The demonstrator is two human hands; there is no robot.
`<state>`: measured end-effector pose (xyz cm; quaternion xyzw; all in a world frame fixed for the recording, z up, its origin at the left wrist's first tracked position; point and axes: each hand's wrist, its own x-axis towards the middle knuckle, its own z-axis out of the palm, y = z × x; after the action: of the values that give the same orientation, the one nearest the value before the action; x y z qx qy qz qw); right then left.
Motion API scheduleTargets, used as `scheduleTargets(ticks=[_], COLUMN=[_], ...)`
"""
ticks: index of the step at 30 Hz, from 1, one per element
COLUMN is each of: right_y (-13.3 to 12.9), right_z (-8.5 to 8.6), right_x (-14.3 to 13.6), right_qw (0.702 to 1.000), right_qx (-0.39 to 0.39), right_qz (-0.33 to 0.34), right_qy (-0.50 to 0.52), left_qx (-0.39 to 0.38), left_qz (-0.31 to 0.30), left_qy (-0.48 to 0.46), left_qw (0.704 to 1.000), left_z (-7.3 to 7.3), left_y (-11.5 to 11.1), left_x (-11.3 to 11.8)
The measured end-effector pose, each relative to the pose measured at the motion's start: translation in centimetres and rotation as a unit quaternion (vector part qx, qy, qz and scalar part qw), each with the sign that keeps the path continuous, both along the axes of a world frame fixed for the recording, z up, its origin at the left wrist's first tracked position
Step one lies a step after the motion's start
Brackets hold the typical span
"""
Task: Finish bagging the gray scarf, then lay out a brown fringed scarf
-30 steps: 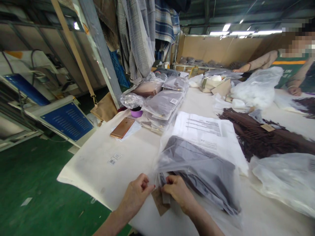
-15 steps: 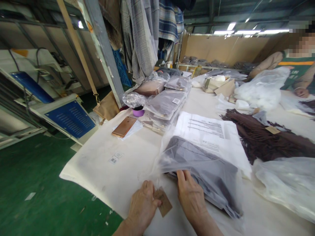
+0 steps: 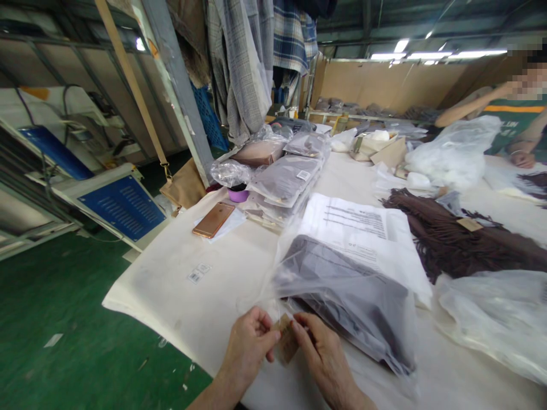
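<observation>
Between my hands is a brown cardboard hang tag. My left hand pinches it near its left edge. My right hand has its thumb and fingers closed on the tag's right side. Just beyond lies a clear plastic bag with a folded dark garment inside, its open end towards my hands. The bag rests partly over white printed plastic bags. How the tag is attached is hard to make out.
A phone, barcode stickers and a purple tape roll lie left. Packed bags are stacked behind. A dark brown fringed scarf and a plastic bag lie right. A co-worker is across the table.
My right hand has left the edge of the garment bag and moved to the hang tag, which both hands now hold. The co-worker has raised one arm towards the head.
</observation>
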<state>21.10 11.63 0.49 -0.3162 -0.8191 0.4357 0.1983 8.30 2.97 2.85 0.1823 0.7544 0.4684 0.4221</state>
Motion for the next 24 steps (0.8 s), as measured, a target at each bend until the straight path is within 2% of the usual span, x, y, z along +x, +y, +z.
scheduleTargets(ticks=[2, 4, 5, 7, 9, 11, 13, 15, 18, 21, 22, 24], right_y=[-0.1, -0.1, 0.0, 0.3, 0.6, 0.9, 1.0, 1.0, 0.9, 1.1, 1.3, 1.6], right_z=[0.2, 0.1, -0.1, -0.5, -0.8, -1.1, -1.4, -1.5, -1.3, -0.3, 0.1, 1.2], right_x=[-0.2, -0.1, 0.0, 0.3, 0.7, 0.7, 0.5, 0.0, -0.8, -1.1, -1.2, -1.3], right_qw=[0.997, 0.997, 0.999, 0.997, 0.976, 0.941, 0.909, 0.892, 0.891, 0.924, 0.939, 0.960], right_qx=[-0.073, -0.077, -0.046, 0.072, 0.218, 0.335, 0.404, 0.431, 0.428, 0.340, 0.289, 0.183], right_qz=[0.012, 0.014, 0.010, -0.006, -0.022, -0.029, -0.028, -0.026, -0.030, -0.036, -0.035, -0.032], right_qy=[-0.016, -0.022, -0.016, 0.003, -0.002, -0.042, -0.096, -0.133, -0.149, -0.169, -0.183, -0.208], left_qx=[0.000, 0.000, 0.000, -0.010, -0.026, -0.038, -0.044, -0.054, -0.051, 0.047, 0.078, 0.072], left_qz=[-0.004, -0.008, -0.011, -0.031, -0.060, -0.076, -0.073, -0.074, -0.082, -0.132, -0.147, -0.133], left_qy=[0.018, 0.047, 0.064, 0.136, 0.238, 0.319, 0.350, 0.380, 0.427, 0.438, 0.405, 0.245], left_qw=[1.000, 0.999, 0.998, 0.990, 0.969, 0.944, 0.933, 0.920, 0.899, 0.888, 0.899, 0.958], left_z=[0.4, 0.4, 0.4, 0.1, -0.2, -0.5, -0.7, -0.9, -1.2, -1.5, -1.5, -1.3], left_y=[0.5, 0.8, 0.9, 0.9, 0.9, 1.0, 1.1, 1.0, 0.3, -0.3, -0.3, 0.4], left_x=[-0.3, -0.6, -0.7, -0.9, -1.2, -1.7, -2.3, -2.7, -2.4, -1.1, -0.5, 0.3])
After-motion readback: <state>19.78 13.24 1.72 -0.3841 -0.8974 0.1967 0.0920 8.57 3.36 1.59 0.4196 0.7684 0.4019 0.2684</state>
